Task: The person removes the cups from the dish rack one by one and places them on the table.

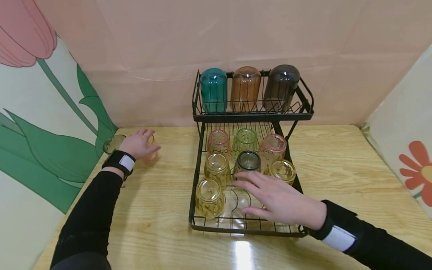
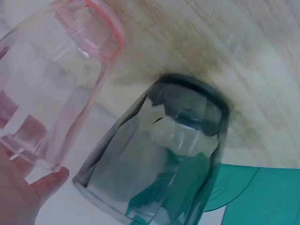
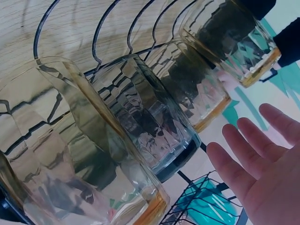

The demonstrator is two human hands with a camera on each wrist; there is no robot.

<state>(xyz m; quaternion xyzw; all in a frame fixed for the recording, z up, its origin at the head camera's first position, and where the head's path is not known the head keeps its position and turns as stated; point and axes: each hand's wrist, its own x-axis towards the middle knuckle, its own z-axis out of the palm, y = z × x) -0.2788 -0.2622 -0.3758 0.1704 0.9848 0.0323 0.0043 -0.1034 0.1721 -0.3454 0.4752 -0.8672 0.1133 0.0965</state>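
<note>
At the table's left, my left hand [image 1: 136,144] is at the top of a pink glass [image 1: 150,150], fingers spread about its rim. The left wrist view shows fingertips close to the lip of this pink glass [image 2: 56,75]; whether they press on it is unclear. Beside it stands a grey glass [image 2: 164,145], partly behind the hand in the head view. Over the front right of the black rack [image 1: 249,232] hovers my right hand [image 1: 278,197], fingers extended and holding nothing. Nearest to it are an upturned dark grey glass [image 1: 248,160] and a yellow glass [image 1: 282,170].
The rack's lower tier also carries upturned yellow glasses [image 1: 209,197], pink glasses [image 1: 218,140] and a green glass [image 1: 245,140]. On its upper tier are a teal glass [image 1: 213,90], an amber glass [image 1: 245,88] and a dark glass [image 1: 281,88]. A pink wall [image 1: 152,56] stands behind.
</note>
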